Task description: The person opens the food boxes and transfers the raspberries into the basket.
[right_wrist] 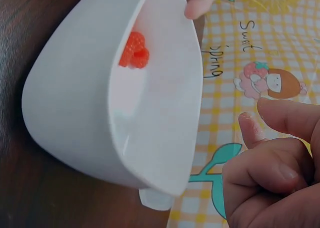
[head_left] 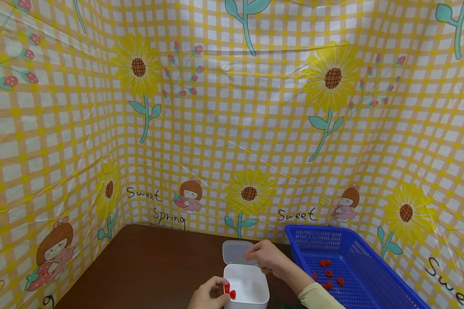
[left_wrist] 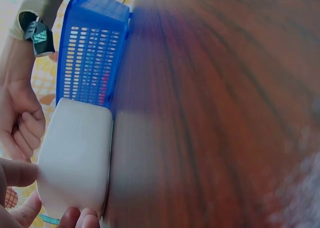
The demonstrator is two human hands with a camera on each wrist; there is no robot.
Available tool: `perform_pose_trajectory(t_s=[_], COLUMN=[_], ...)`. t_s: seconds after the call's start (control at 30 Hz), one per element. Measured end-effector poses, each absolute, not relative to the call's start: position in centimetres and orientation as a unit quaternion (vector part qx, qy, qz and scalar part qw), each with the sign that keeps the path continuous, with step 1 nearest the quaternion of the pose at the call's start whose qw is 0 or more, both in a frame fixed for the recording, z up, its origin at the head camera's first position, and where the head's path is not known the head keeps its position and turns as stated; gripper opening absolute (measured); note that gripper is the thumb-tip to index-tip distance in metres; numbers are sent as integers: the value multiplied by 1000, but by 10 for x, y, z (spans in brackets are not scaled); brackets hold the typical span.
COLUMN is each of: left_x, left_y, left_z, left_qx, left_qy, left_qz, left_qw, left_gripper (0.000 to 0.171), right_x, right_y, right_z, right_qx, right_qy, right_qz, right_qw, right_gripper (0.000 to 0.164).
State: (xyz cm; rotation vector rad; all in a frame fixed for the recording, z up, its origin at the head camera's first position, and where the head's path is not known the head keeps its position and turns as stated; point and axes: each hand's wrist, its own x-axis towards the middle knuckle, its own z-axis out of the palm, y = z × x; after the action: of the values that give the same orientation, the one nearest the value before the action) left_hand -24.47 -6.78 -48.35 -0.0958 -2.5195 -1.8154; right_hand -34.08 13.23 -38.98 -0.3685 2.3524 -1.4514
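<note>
The step in hand seems to be moving red berries (right_wrist: 137, 52) from the blue basket (head_left: 353, 251) into the white box (head_left: 266, 292), where some lie near its left wall. The left hand (head_left: 209, 296) grips that wall; the right hand (head_left: 268, 257) is above the lid (head_left: 232, 253), fingers bent, a narrow gap at the tips, no berry seen there. The next move likely calls for a reach over the basket's raised left edge; on the box's left, the table (head_left: 151, 266) offers wide room
</note>
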Motion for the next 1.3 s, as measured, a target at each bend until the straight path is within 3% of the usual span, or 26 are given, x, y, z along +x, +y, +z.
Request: perform_pose_trajectory(t_s=[0.93,1.3], left_x=[-245,-244], left_y=[-73,-73], left_z=[-488,-491], left_qx=[-63,-75], left_qy=[-810,-804], left_qz=[-582,-589], left_qw=[31,36], left_gripper=[26,28], right_x=[-332,-329], right_y=[103,99], right_z=[-431,-450], right_qx=[-150,-153], right_qy=[779,788], right_qz=[-560,-551], right_qw=[239,227], right_gripper=[20,14])
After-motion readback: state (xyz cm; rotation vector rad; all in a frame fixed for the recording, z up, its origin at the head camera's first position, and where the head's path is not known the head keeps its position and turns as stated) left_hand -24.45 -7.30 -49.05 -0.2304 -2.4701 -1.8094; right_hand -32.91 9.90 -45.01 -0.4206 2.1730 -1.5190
